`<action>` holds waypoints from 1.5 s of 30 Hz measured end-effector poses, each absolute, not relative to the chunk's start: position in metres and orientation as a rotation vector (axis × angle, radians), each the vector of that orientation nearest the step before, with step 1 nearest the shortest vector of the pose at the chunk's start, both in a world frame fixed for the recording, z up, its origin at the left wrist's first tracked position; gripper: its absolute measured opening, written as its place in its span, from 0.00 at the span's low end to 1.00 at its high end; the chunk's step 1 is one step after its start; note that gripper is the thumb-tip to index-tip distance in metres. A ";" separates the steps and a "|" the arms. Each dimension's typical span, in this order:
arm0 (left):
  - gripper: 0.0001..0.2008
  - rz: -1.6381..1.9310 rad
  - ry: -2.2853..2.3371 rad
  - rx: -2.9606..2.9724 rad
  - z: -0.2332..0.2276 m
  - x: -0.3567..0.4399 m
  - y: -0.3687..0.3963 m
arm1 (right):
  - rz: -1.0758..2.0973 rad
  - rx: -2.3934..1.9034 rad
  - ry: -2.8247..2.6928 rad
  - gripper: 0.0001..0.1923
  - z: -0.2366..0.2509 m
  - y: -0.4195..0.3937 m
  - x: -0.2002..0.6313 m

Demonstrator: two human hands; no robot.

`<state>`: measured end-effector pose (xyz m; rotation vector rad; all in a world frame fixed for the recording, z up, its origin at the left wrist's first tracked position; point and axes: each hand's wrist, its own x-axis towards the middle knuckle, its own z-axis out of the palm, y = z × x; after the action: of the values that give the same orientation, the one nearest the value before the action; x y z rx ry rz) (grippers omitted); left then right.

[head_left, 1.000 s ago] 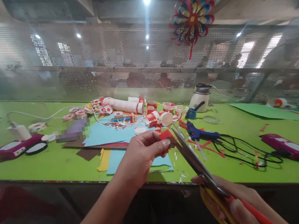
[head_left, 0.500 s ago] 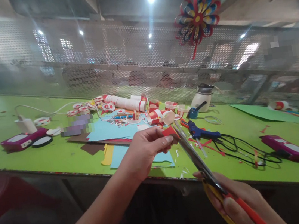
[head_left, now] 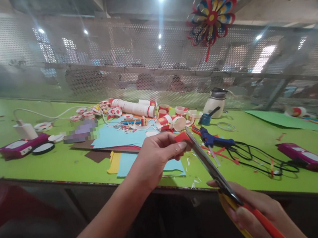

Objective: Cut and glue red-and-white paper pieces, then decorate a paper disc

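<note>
My left hand [head_left: 156, 157] pinches a small red paper piece [head_left: 183, 137] in front of the green table's near edge. My right hand [head_left: 254, 212] grips scissors [head_left: 216, 174] with red and yellow handles; their long blades reach up to the red piece and touch it at the right side. Both hands hover above the table edge, over blue paper sheets [head_left: 126, 138] and tiny white scraps.
The green table [head_left: 64, 166] carries cut paper cups [head_left: 167, 121], a white cup stack [head_left: 133, 107], a blue glue gun [head_left: 215, 140] with black cord, a white glue bottle [head_left: 214, 104], purple boxes [head_left: 303, 155] and a charger [head_left: 25, 131]. A perforated screen with a paper pinwheel [head_left: 210, 16] stands behind.
The view has shifted slightly. My left hand and the red piece moved a little right and up; the scissor blades stay at the paper.
</note>
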<state>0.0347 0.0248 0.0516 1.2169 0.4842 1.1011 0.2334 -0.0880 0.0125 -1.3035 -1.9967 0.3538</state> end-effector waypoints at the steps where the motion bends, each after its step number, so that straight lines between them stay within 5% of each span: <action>1: 0.06 1.099 0.490 1.210 0.051 0.035 0.025 | 0.342 -1.302 -2.000 0.20 0.012 -0.087 0.234; 45: 0.07 0.989 0.475 1.175 0.044 0.025 0.035 | 0.315 -1.399 -1.876 0.15 0.021 -0.092 0.212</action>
<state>0.0252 0.0349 0.0443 1.1754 0.4753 0.9892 0.2116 -0.0915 0.0214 -1.3988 -1.8765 0.3154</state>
